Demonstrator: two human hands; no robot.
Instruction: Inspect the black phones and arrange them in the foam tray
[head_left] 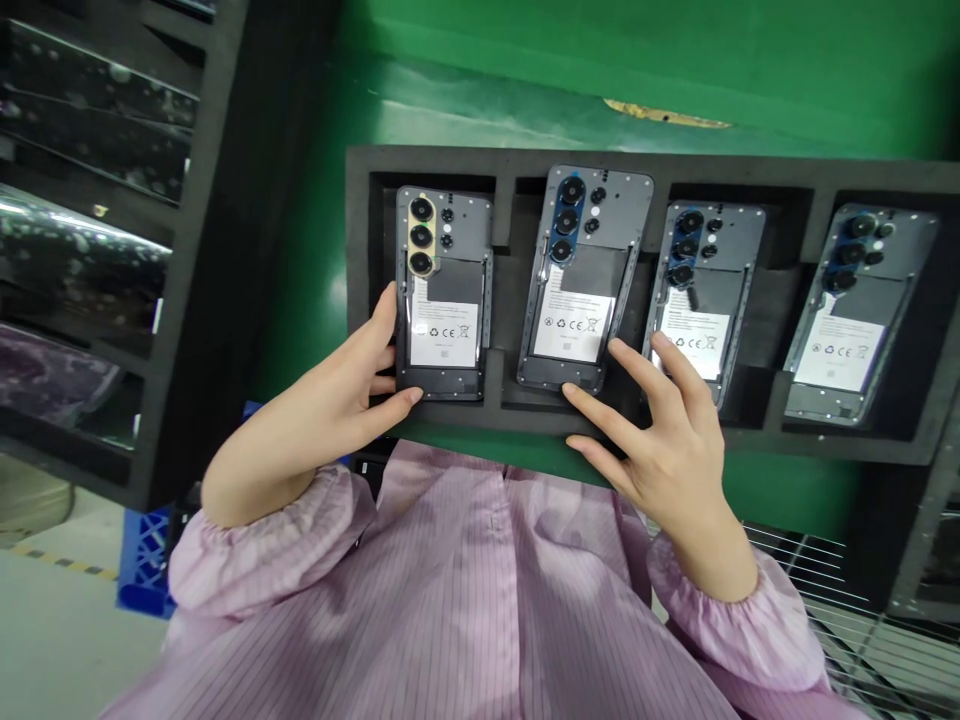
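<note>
Green work surface (555, 60) supporting long black foam tray (450, 162). Dark-grey open-backed phone (450, 275) with cream camera strip (421, 236) lying at tray's left end, long axis crossing tray's width, just right of nearer left hand (345, 375). Left hand cupping lower-left corner; can't tell if gripping. Right hand (671, 440) resting wide, touching blue-camera-strip phone (589, 285) next along tray.

the tray (435, 162) lies on the table (675, 60). along it, left to right: first phone (445, 300), second phone (585, 285), third phone (720, 290), fourth phone (844, 330). left of the tray, a holder (221, 150); past its near left corner, a crate (142, 575). the left hand (349, 380) is at the tray's left end, the right hand (667, 440) at its near edge.
</note>
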